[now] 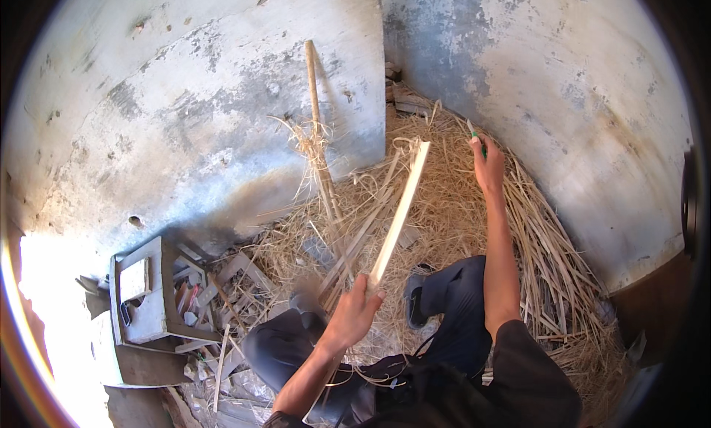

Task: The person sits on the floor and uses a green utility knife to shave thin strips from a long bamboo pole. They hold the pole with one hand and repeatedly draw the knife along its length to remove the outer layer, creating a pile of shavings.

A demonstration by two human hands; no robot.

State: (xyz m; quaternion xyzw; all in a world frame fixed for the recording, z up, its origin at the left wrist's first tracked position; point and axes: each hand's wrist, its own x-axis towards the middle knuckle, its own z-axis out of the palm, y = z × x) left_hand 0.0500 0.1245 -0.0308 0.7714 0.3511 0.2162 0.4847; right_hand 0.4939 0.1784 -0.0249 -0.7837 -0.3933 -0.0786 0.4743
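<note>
My left hand (pixel 354 307) grips the near end of a long pale split strip of cane (pixel 401 212), which slants up and away toward the wall corner. My right hand (pixel 489 163) is stretched out to the right at arm's length and holds a small green-handled knife (pixel 475 134), blade pointing up. The knife is apart from the strip. My knees in dark trousers (pixel 452 294) are below, and a dark shoe (pixel 415 298) rests on the shavings.
A thick heap of straw-like shavings and split strips (pixel 459 228) fills the corner. A long stick (pixel 317 124) leans on the grey plaster wall (pixel 185 109). A grey wooden stool (pixel 144 294) with scraps of wood stands at left.
</note>
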